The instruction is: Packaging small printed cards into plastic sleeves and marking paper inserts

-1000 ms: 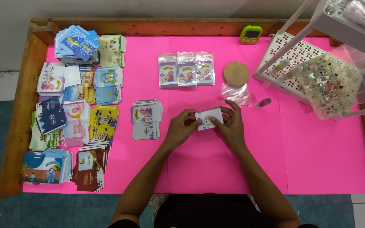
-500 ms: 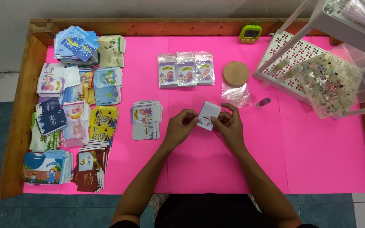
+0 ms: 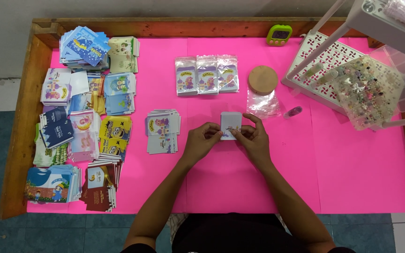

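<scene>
Both hands meet over the middle of the pink table (image 3: pixel 352 178). My left hand (image 3: pixel 201 140) and my right hand (image 3: pixel 251 137) pinch a small white card envelope (image 3: pixel 230 122) between them, held upright with its printed face up. Just left of my left hand lies a small stack of similar printed envelopes (image 3: pixel 163 131). Three clear-bagged packs of envelopes (image 3: pixel 206 75) lie in a row farther back.
Many stacks of colourful printed envelopes (image 3: pixel 85 117) fill the table's left side. A round wooden lid (image 3: pixel 263 79), clear plastic bags (image 3: pixel 263 104) and a small purple item (image 3: pixel 293 112) lie right of centre. A white rack (image 3: pixel 324 65), a bead box (image 3: pixel 369 91) and a green timer (image 3: pixel 279 34) stand at the back right.
The card envelope has been turned from lying sideways and tilted to standing upright between both hands. The hands stayed in about the same place.
</scene>
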